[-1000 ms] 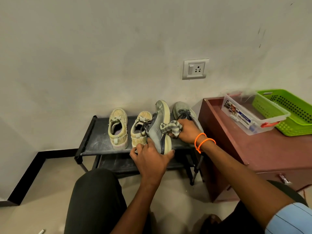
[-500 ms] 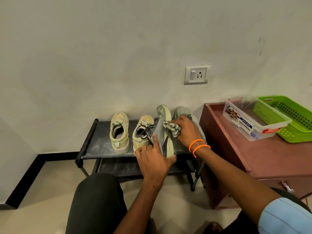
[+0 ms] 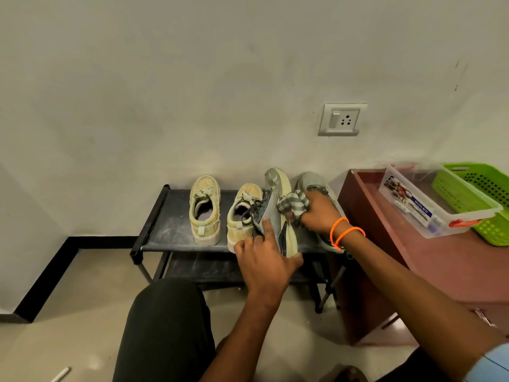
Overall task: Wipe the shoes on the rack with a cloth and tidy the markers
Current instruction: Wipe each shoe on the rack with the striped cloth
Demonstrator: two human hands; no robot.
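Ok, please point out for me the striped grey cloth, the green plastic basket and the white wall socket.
striped grey cloth [image 3: 292, 203], head view, on the bunched folds beside the right hand.
green plastic basket [image 3: 457, 194], head view, on its near perforated wall.
white wall socket [image 3: 342, 119], head view, on the plate's middle.

The person wore dark trousers [image 3: 165, 326], a light blue striped sleeve [image 3: 493, 363] on the right arm, and two bright orange bands [image 3: 345, 232] around the right wrist, while the left forearm [image 3: 242, 337] was bare.
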